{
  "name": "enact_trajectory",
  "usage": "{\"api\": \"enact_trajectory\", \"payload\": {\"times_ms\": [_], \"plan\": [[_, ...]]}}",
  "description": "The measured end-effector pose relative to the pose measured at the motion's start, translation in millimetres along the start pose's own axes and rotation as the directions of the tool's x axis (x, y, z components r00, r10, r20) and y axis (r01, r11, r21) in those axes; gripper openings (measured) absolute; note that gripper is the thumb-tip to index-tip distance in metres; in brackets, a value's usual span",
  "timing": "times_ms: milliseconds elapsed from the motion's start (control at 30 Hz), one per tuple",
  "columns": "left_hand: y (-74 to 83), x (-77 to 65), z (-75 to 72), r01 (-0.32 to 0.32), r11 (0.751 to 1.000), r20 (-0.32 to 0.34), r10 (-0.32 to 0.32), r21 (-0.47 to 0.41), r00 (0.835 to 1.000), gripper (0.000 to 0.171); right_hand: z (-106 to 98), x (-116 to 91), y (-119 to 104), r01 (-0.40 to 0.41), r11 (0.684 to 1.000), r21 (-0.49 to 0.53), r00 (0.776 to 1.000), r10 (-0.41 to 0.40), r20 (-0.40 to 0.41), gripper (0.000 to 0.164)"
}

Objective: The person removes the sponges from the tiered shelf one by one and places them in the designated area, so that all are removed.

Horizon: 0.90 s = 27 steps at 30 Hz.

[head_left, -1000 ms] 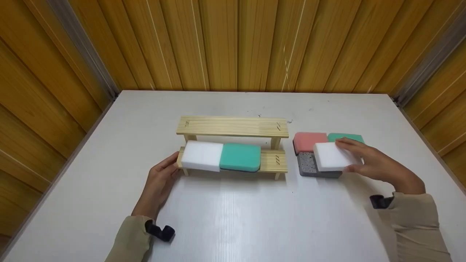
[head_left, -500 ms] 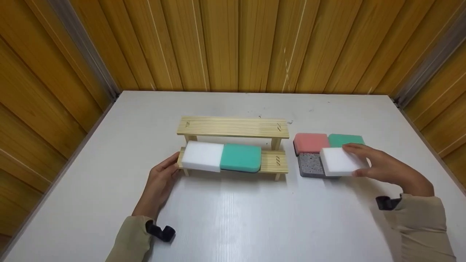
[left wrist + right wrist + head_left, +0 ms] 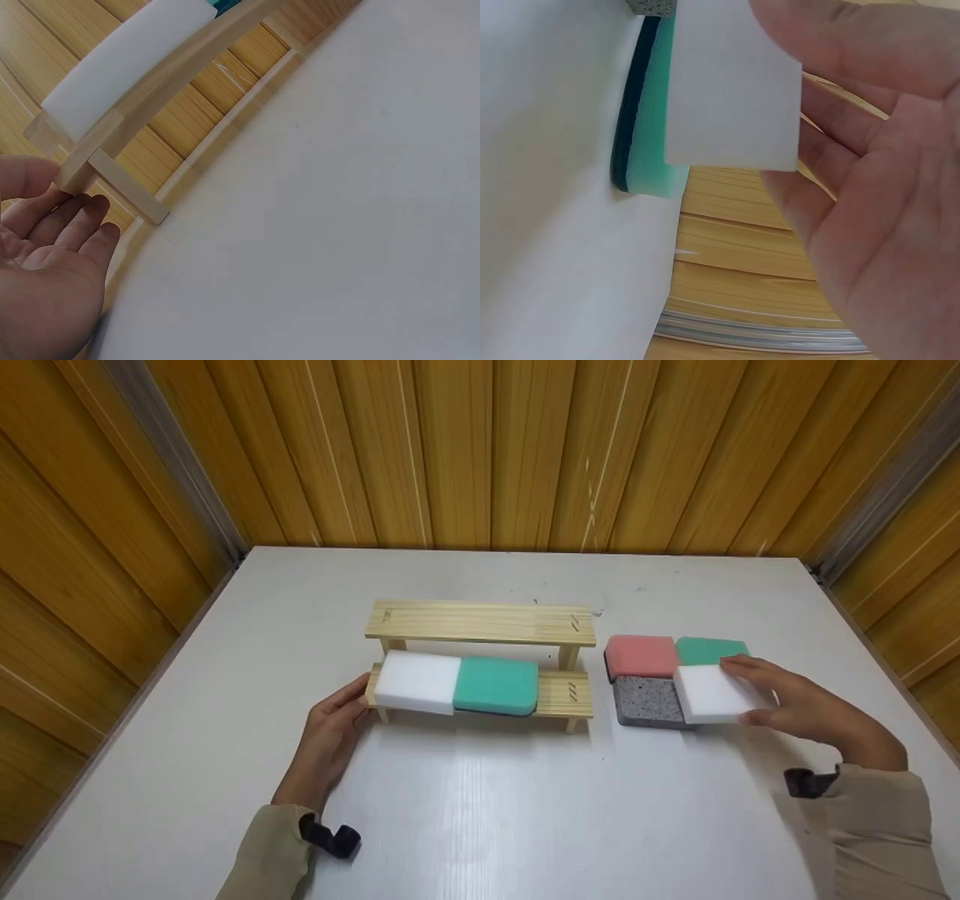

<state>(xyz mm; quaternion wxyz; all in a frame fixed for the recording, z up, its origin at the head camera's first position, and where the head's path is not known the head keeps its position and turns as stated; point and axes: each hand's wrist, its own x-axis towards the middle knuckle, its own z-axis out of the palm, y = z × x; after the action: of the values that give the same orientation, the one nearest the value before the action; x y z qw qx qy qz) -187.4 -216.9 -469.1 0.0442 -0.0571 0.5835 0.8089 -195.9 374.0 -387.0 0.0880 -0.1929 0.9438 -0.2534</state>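
My right hand pinches a white sponge block between thumb and fingers, above the table at the right. In the right wrist view the white sponge block hangs over a green sponge with a dark scouring layer. At the left, my left hand pinches the end of a two-tier wooden stand, thumb above and fingers below, as the left wrist view shows. A second white sponge and a green sponge lie side by side on its lower tier.
Right of the stand sit a pink sponge, a grey speckled pumice-like block and another green sponge, partly covered by my right hand. The white table meets a wood-panelled wall at the back.
My right hand has moved to the right and slightly nearer with the white sponge block, uncovering more of the grey block. My left hand keeps its place on the stand.
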Motion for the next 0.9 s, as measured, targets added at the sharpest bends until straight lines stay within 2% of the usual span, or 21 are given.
{"api": "enact_trajectory", "payload": {"times_ms": [133, 233, 400, 600, 900], "plan": [[0.0, -0.5, -0.3, -0.003, 1.0, 0.013, 0.003, -0.002, 1.0, 0.049, -1.1, -2.3, 4.3, -0.02, 1.0, 0.007, 1.0, 0.02, 0.007, 0.079], [-0.2, -0.4, -0.1, -0.001, 1.0, 0.015, 0.001, -0.007, 1.0, 0.049, -1.6, -2.7, 7.2, -0.024, 0.999, -0.027, 1.0, 0.024, 0.011, 0.077], [0.3, -0.3, 0.8, 0.01, 1.0, 0.006, -0.009, -0.006, 1.0, 0.049, -1.3, -4.2, 12.6, -0.003, 0.998, -0.065, 1.0, 0.003, 0.004, 0.075], [-0.4, -0.1, 0.5, 0.011, 1.0, -0.005, -0.011, -0.004, 1.0, 0.049, 0.0, -9.2, 20.9, 0.067, 0.993, -0.096, 0.996, -0.073, -0.053, 0.073], [-0.7, 0.1, -0.1, 0.003, 1.0, -0.001, -0.003, -0.018, 1.0, 0.048, -1.3, -9.8, 26.8, 0.052, 0.994, -0.101, 0.998, -0.056, -0.035, 0.072]]}}
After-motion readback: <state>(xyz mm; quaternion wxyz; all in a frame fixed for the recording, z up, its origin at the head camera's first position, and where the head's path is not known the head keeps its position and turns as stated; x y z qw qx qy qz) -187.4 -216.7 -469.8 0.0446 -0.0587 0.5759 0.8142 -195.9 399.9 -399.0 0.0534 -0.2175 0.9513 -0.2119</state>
